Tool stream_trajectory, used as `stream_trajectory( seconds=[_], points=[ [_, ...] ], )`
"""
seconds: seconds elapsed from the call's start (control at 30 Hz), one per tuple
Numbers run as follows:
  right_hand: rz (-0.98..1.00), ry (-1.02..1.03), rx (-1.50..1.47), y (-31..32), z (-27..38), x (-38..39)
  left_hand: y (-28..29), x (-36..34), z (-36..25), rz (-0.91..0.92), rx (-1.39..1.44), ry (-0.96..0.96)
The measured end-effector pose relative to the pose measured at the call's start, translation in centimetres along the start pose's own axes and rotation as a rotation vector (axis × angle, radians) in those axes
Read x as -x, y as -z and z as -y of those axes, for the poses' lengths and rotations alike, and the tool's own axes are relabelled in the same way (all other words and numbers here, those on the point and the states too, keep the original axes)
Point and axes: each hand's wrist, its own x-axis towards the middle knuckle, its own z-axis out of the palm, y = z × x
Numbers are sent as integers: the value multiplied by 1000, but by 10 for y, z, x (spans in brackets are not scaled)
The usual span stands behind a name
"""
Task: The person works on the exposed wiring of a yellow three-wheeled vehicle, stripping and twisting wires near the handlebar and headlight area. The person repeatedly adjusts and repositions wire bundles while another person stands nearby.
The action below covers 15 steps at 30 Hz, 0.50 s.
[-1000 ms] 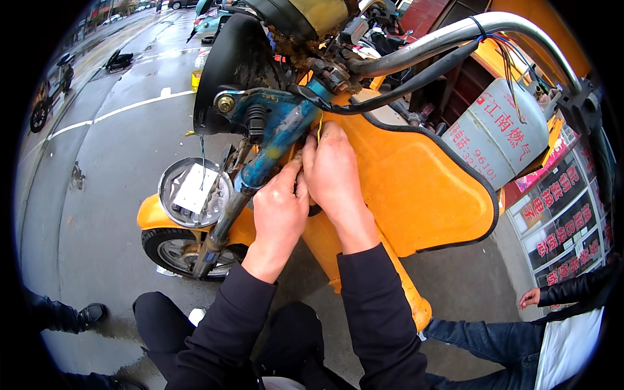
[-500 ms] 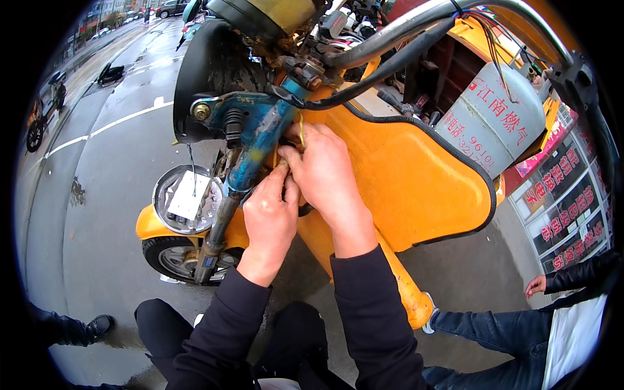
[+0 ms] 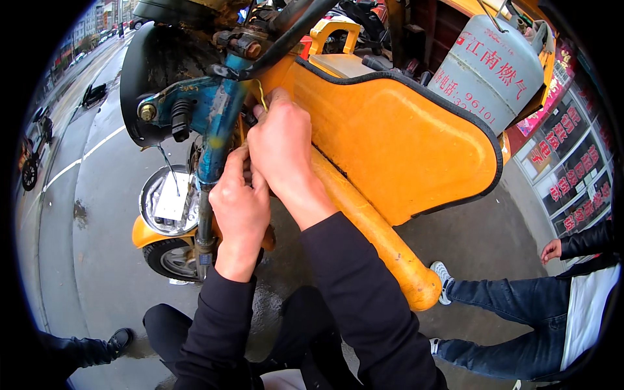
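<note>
Both my hands are at the blue steering column point(image 3: 214, 133) of a yellow three-wheeled vehicle, between it and the yellow front panel point(image 3: 403, 143). A thin yellow wire point(image 3: 261, 94) runs down to the curled fingers of my right hand point(image 3: 284, 140), which seem closed on it. Just below and to the left, my left hand point(image 3: 239, 201) has its fingers pinched together near the column. Whatever lies between those fingertips is hidden. To the left, a round headlight point(image 3: 151, 201) with a white card point(image 3: 174, 198) on it hangs by a wire above the front wheel point(image 3: 170, 257).
A black housing point(image 3: 140, 84) juts from the column's left, with handlebar tubing point(image 3: 292, 39) overhead. A yellow tube point(image 3: 383, 250) slants down right. Behind the panel stands a grey gas cylinder point(image 3: 484, 71). One person point(image 3: 507, 292) stands at right; another's shoe point(image 3: 120, 341) shows lower left.
The vehicle sits further left in the picture as the view shifts. My right hand has moved up a little from my left, which stays beside the column.
</note>
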Motion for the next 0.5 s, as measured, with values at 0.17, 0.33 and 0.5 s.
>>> stream_trajectory(
  seconds=[0.17, 0.33, 0.5],
  points=[
    [-85, -240, -83, -5, 11, -2, 6, 5, -1, 19, 12, 38],
    [151, -418, -287, 9, -17, -15, 6, 3, -14, 124, 724, 557],
    [-33, -44, -28, 26, -9, 1, 0, 3, -19, 110, 642, 516]
  ],
)
